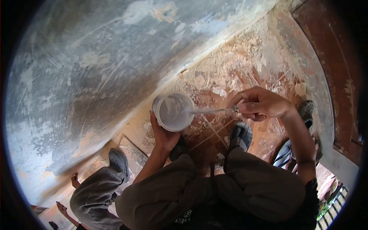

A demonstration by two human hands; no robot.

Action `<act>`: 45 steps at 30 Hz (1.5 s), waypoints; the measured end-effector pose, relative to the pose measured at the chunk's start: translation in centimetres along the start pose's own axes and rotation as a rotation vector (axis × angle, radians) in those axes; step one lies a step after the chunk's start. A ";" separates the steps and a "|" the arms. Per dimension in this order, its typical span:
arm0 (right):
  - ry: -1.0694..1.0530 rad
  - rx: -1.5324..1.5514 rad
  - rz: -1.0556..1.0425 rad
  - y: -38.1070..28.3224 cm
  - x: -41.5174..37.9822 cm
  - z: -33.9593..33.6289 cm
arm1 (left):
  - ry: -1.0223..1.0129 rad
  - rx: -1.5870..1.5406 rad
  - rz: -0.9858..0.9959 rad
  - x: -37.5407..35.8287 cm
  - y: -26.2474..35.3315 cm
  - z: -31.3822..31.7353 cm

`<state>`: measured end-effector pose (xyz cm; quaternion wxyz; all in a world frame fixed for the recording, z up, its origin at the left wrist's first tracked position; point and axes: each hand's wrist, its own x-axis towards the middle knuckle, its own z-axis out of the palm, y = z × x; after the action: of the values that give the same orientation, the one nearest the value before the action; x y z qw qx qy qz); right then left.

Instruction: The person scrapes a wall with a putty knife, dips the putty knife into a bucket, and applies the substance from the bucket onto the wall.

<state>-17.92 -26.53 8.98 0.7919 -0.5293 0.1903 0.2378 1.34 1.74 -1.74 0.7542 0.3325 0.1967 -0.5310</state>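
Observation:
My left hand (164, 137) grips a white round plastic tub (157, 113) from below and the side, fingers against its outer wall. The tub is tilted so its mouth faces me, and a pale coating shows inside. My right hand (264, 102) pinches a thin, pale-smeared tool (214, 110) that looks like a putty knife seen edge-on. Its far end reaches over the tub's right rim, while the metal part near my fingers shows between thumb and forefinger. The rest of its handle is hidden in my hand.
A patchy grey wall (96, 76) slopes along the left. Plaster crumbs litter the tiled floor (209, 134). Another person's trousered leg (94, 191) and grey clog (119, 163) are at lower left. More footwear (283, 153) stands at right near a brown door (326, 46).

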 end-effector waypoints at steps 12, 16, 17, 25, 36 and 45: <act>0.333 -0.442 -0.468 0.3 0.8 -0.3 | -0.090 0.040 -0.035 -0.2 -0.7 0.0; 0.748 -0.776 -0.685 0.2 3.2 -2.1 | -0.098 0.030 -0.084 0.0 -1.1 -0.2; 0.813 -0.870 -0.769 0.4 3.9 -3.0 | -0.096 0.039 -0.081 -0.1 -1.2 0.0; 1.040 -1.356 -0.888 -1.4 6.6 -7.4 | -0.062 0.038 -0.062 -0.2 -0.7 0.0; 1.139 -1.598 -0.638 -10.0 7.8 -8.5 | -0.005 0.012 -0.069 0.4 -0.8 -1.4; 1.300 -1.633 -0.550 -6.4 4.7 -10.6 | -0.033 0.050 -0.086 0.6 -0.6 -2.0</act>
<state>-10.91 -37.64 7.21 -0.0269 -0.9470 0.2326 -0.2198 1.05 2.67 -3.72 0.7253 0.3338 0.1848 -0.5730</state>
